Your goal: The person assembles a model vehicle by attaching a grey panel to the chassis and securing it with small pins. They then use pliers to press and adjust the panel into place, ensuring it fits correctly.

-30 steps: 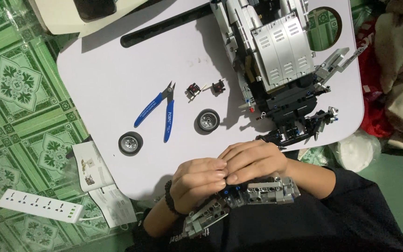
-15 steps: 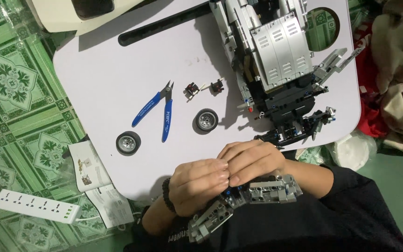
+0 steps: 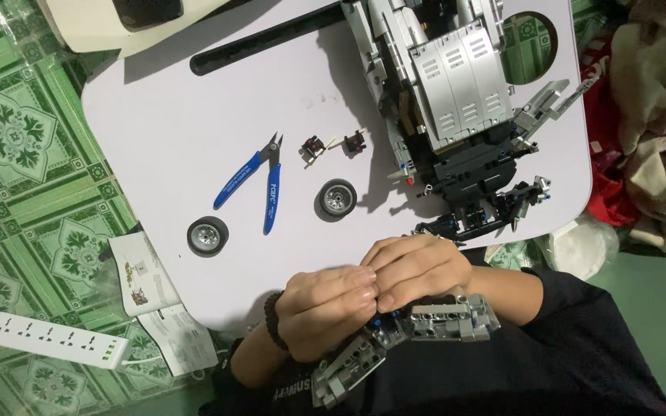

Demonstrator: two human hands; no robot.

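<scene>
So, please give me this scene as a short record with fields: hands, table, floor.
left hand: left hand holds the grey brick assembly
right hand: right hand on the same assembly, fingertips meeting the left
table: white table, blue-handled cutters, two loose wheels, large grey model vehicle
floor: power strip, booklet

A single head-worn camera looks steeply down from close above the bench (image 3: 194,115). The green tiled floor (image 3: 17,154) fills its left edge, and the wearer's lap sits at the bottom

On the worktop (image 3: 194,115), cutters (image 3: 260,181) are laid between two wheels (image 3: 207,235) (image 3: 337,198). The brick model (image 3: 456,108) is set to their right. A power strip (image 3: 55,340) is placed on the floor (image 3: 17,154), left.
</scene>
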